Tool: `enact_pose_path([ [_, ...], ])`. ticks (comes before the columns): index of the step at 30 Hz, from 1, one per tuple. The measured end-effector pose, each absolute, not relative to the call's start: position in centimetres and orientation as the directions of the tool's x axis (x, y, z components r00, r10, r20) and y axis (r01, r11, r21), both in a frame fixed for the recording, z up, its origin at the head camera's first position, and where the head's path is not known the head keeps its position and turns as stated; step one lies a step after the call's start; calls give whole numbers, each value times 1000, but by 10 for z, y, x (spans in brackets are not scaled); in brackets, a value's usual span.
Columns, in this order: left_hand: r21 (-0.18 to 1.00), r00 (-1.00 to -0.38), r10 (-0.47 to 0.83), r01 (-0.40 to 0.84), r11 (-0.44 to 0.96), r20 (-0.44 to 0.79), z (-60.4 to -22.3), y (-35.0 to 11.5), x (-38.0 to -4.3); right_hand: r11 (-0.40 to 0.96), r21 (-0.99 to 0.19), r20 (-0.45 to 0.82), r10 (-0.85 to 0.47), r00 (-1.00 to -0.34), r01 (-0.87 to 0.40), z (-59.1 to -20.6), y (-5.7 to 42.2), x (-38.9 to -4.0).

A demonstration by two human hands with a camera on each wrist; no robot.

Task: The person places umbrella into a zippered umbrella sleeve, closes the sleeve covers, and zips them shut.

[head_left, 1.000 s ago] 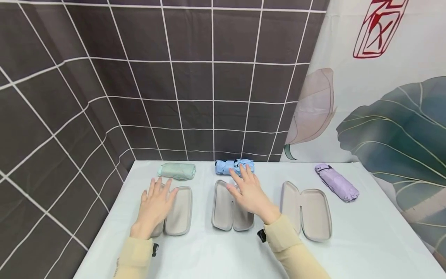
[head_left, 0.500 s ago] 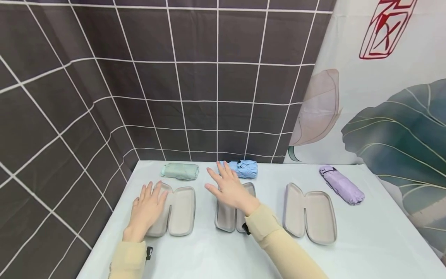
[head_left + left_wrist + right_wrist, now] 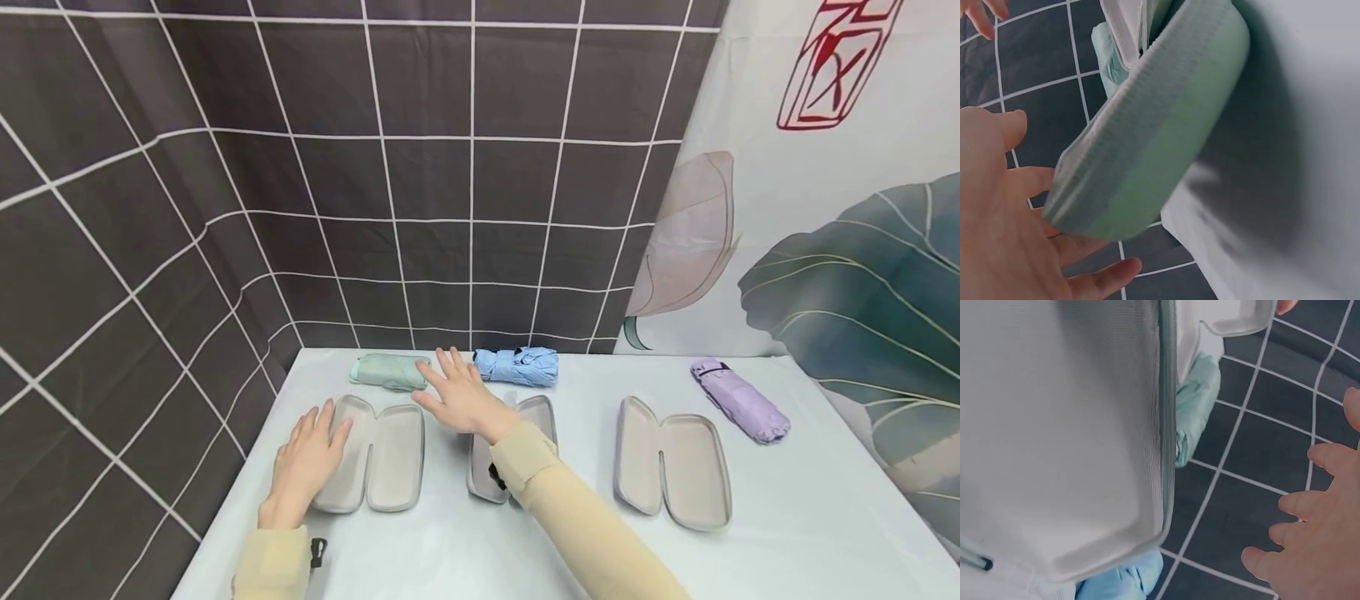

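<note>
My left hand (image 3: 303, 458) lies along the left side of an open zip case (image 3: 397, 458), fingers extended. In the left wrist view, these fingers (image 3: 1107, 281) are beside the case's green outer wall (image 3: 1160, 162). My right hand (image 3: 465, 396), fingers spread and holding nothing, hovers over the left part of a second open case (image 3: 482, 462). Its fingertips are near a folded green umbrella (image 3: 384, 372) and a folded blue umbrella (image 3: 525, 367). The right sleeve hides part of the middle case. In the right wrist view, the right hand (image 3: 1322, 531) is apart from that case's rim.
A third open case (image 3: 696, 471) lies on the right of the white table (image 3: 810, 517), with a folded purple umbrella (image 3: 741, 402) behind it. Dark gridded cloth (image 3: 420, 175) hangs behind and at the left; a printed curtain (image 3: 750, 150) hangs at the right.
My right hand has swept left from over the middle case toward the green umbrella, uncovering the blue one. The left hand has shifted slightly left, showing more of the left case.
</note>
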State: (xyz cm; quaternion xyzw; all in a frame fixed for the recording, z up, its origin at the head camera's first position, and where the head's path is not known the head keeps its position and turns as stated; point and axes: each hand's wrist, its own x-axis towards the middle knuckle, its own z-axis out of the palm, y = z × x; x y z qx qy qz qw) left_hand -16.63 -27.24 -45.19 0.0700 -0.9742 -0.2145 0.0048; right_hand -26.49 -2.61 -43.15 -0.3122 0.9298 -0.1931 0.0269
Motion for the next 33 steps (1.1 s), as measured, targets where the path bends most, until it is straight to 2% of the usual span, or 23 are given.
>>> enact_pose_path([
  [21, 571, -965, -242, -144, 808, 99, -468, -283, -173, 753, -373, -28, -593, -805, -542, -442, -93, -304],
  [33, 612, -973, -219, -129, 780, 74, -472, -289, -173, 812, -311, -92, -543, -834, -494, -459, -118, -316],
])
